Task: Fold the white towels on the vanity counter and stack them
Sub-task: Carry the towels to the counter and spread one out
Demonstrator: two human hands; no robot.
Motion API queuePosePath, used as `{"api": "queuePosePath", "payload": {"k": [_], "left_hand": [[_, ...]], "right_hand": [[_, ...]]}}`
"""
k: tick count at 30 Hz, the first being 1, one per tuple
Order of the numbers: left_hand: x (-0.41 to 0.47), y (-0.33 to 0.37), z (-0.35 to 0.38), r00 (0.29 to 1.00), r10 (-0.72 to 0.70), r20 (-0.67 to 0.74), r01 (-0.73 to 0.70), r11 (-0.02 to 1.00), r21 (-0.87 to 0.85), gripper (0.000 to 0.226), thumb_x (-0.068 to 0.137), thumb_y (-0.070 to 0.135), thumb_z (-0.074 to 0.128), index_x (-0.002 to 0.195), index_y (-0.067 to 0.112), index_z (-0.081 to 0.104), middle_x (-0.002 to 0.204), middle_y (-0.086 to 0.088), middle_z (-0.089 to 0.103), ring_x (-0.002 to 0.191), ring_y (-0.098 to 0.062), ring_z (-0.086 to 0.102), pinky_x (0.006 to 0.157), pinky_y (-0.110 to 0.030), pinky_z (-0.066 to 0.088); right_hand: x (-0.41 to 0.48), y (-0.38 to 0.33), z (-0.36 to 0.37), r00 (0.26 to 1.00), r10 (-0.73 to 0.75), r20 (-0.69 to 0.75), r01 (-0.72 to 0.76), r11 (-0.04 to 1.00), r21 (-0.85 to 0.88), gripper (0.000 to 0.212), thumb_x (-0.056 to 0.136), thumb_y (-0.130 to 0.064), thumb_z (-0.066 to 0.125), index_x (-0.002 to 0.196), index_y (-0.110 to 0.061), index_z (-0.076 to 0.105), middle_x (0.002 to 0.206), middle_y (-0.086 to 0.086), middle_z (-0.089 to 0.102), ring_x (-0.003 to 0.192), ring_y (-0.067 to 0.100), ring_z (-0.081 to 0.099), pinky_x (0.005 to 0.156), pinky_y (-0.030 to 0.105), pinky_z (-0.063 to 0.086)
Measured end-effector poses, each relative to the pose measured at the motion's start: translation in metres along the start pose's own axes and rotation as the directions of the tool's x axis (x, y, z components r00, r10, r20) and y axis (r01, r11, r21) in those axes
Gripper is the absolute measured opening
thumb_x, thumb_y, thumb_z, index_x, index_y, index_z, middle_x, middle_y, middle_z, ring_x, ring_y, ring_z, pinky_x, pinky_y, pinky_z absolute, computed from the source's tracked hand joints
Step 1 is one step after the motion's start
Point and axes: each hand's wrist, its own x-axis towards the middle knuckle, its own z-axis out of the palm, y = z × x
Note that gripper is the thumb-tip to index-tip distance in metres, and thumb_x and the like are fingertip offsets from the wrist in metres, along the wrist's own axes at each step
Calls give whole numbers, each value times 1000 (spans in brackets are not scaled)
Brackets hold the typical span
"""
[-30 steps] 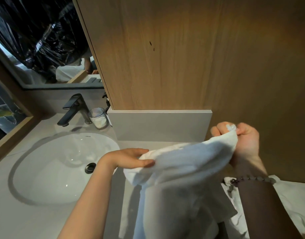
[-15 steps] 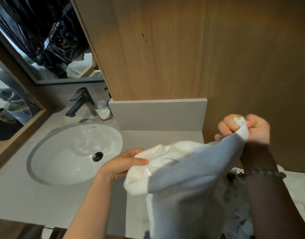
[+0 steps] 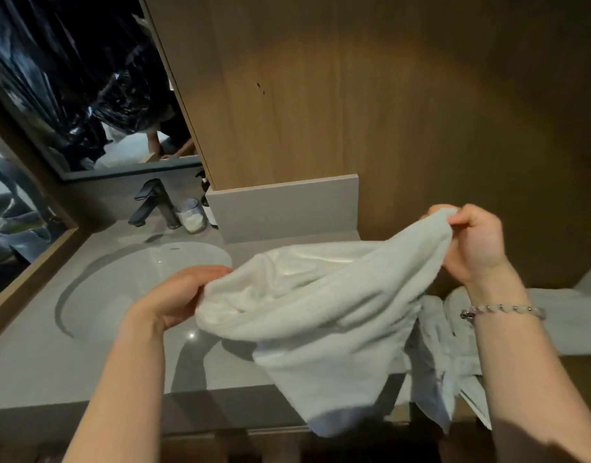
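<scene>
Grey vanity counter [image 3: 36,369] with oval sink [image 3: 127,289], wood-panelled wall behind. Left hand [image 3: 173,300] and right hand [image 3: 474,242], apart, each grip the white towel [image 3: 320,302].

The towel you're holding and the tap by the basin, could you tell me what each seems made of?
Towel: apparently white cotton terry, with a matte, nubby pile and soft folds. Tap: probably metal with a dark matte finish; it barely glints.
</scene>
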Motion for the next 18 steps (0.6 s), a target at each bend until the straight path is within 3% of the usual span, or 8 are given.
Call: {"api": "queuePosePath", "payload": {"k": [2,4,6,8,10,13,16,18], "left_hand": [[-25,-7,-5,998,61,13,-62,994,89,14,66,16,70,77,17,78,91,-5,74,80,-13,70,66,-22,56],[-50,-12,-7,995,94,-37,-91,993,78,18,68,11,70,81,21,79,96,-1,74,87,-13,70,67,-19,56],[-76,-13,-5,984,132,-116,-124,989,76,25,85,5,57,88,20,77,100,3,73,86,-11,69,65,-18,56],[-100,-13,0,966,184,-180,-161,977,138,32,91,2,51,92,22,75,99,9,72,80,-7,68,64,-18,53],[-122,-10,5,925,299,-235,-231,933,277,36,91,-1,50,89,27,71,95,16,67,71,4,62,64,-13,47],[-150,-1,13,774,550,-315,-328,773,543,36,86,-5,55,84,27,71,91,16,61,79,-2,56,69,-13,42],[-166,10,22,580,713,-393,-251,616,747,31,82,-6,59,85,21,74,84,13,56,80,-8,51,73,-20,39],[-169,14,27,554,734,-393,-176,564,807,24,82,-2,63,83,19,76,86,8,58,83,-10,52,77,-24,41]], "right_hand": [[-27,0,3,997,4,-72,-8,998,-55,7,50,-16,65,49,-15,57,60,2,51,63,15,53,68,27,44],[-52,0,5,994,14,-106,-29,990,-136,17,68,-16,49,67,-12,66,79,7,60,85,20,58,82,34,46],[-76,-5,10,992,6,-130,-34,976,-214,20,83,-11,44,82,-9,63,82,4,63,86,17,60,74,27,51],[-98,-12,13,989,-22,-144,-19,960,-278,19,90,-10,42,88,-8,62,69,-3,63,67,11,57,51,18,46],[-119,-20,14,989,-52,-141,-3,932,-363,18,88,-13,49,91,-12,66,72,-3,65,70,14,56,51,19,43],[-144,-39,17,991,-114,-76,63,873,-483,25,91,-11,49,85,-18,72,81,-5,70,79,12,61,63,21,48],[-158,-61,19,987,-158,-34,107,793,-599,23,94,-14,48,90,-23,69,87,-11,69,86,10,59,70,25,45],[-161,-71,17,988,-152,-34,91,738,-668,21,95,-19,48,95,-27,68,96,-11,67,93,9,58,74,28,41]]}}
